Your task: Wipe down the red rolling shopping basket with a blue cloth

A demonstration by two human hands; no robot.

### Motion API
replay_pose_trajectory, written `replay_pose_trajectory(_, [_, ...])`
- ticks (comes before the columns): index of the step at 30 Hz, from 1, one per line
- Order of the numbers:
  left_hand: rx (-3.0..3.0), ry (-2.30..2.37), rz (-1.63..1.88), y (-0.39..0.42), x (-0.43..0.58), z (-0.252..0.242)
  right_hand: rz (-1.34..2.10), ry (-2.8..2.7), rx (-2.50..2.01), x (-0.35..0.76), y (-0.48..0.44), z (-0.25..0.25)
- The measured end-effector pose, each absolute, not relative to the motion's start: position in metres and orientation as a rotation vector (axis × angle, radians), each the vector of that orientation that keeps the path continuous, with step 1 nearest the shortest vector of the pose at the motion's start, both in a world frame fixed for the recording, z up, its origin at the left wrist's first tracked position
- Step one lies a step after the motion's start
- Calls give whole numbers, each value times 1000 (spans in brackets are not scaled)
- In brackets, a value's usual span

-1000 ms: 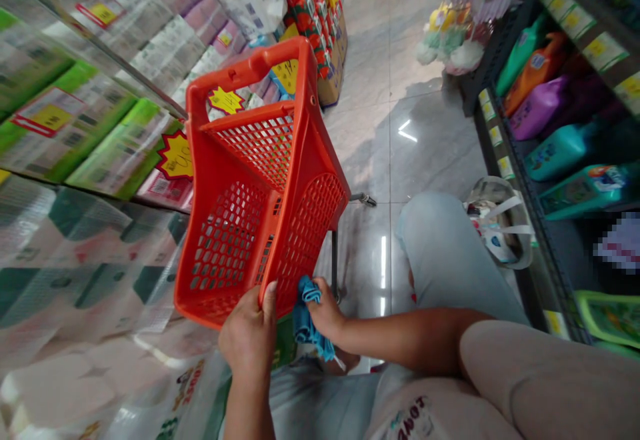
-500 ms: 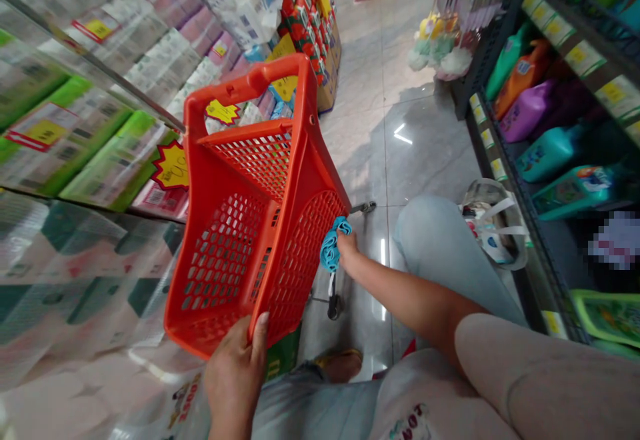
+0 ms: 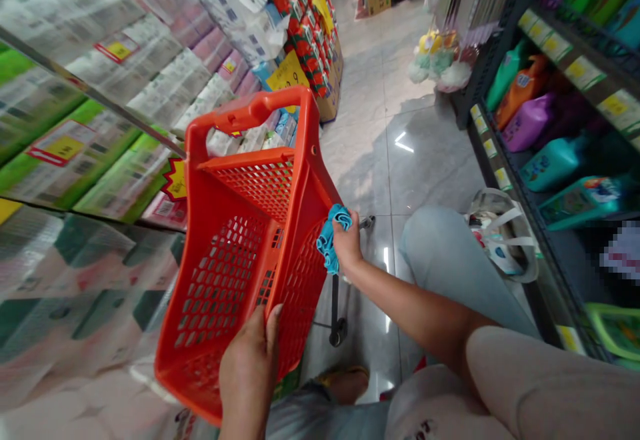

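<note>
An orange-red plastic shopping basket (image 3: 225, 280) with a mesh-patterned wall and a raised handle is tilted in front of me, its open side facing my right. My left hand (image 3: 247, 373) grips its near rim. My right hand (image 3: 347, 240) is shut on a crumpled teal-blue cloth (image 3: 330, 237). The hand and cloth are pressed at or right beside the basket's right rim. The basket hides part of the floor and my lower legs.
Shelves of packaged goods with yellow price tags line the left. Dark shelving with colourful detergent bottles (image 3: 550, 133) stands on the right. A tote bag (image 3: 503, 237) sits by my knee. A black wheeled stand (image 3: 336, 327) rests on the glossy tiled floor.
My right hand has moved with the cloth from beside my left hand at the basket's near end up to its right rim. The basket has shifted slightly lower in view.
</note>
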State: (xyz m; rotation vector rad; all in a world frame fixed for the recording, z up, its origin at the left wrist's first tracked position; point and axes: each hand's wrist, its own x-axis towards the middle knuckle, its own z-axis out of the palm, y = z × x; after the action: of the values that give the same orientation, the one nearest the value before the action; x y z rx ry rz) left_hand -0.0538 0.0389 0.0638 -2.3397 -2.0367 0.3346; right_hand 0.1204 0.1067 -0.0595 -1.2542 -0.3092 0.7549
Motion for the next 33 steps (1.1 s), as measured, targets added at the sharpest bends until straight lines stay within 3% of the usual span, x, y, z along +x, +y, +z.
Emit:
replay_pose_trajectory(5, [-2370, -2021, 253, 36, -67, 60, 600, -753, -1135, 115, 94, -33])
replay_pose_trajectory(9, [-2372, -2009, 185, 35, -74, 57, 458, -741, -1227, 138, 111, -41])
replay_pose_trajectory(15, [-2435, -2012, 88, 36, -77, 55, 375, -896, -1196, 147, 126, -15])
replay_pose_trajectory(23, [-2396, -2049, 135, 37, -76, 56, 375, -725, -1343, 158, 125, -81])
replay_pose_trajectory(29, [-2426, -2046, 64, 37, -81, 55, 293, -680, -1218, 178, 170, -19])
replay_pose_trajectory(33, [-2426, -2051, 24, 35, -85, 55, 327, -593, -1234, 182, 168, -27])
